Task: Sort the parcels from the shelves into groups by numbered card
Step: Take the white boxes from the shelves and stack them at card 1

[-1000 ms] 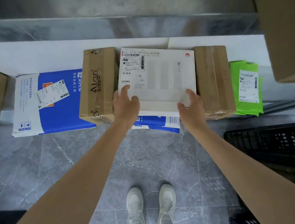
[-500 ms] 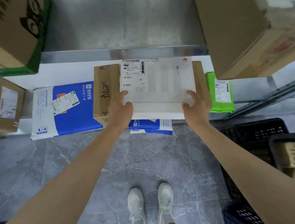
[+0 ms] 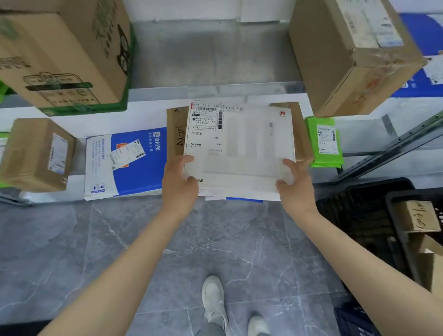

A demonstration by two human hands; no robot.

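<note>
A flat white box (image 3: 242,143) with a shipping label at its top left is held over the front of the low shelf (image 3: 142,110). My left hand (image 3: 179,183) grips its near left corner and my right hand (image 3: 294,184) grips its near right corner. A blue and white mailer (image 3: 243,199) shows just under its front edge. Behind the white box stand two brown cartons, one at its left (image 3: 176,134) and one at its right (image 3: 300,131), both partly hidden by it.
A blue and white mailer (image 3: 128,161), a small brown box (image 3: 36,155) and green bags (image 3: 322,142) lie on the same shelf. Big cartons (image 3: 47,52) (image 3: 352,39) sit on the shelf above. Black crates (image 3: 415,228) with card labels stand at the right on the grey floor.
The white box has come towards me off the stack, and my view has lifted so the upper shelf and its cartons show. My feet have shifted.
</note>
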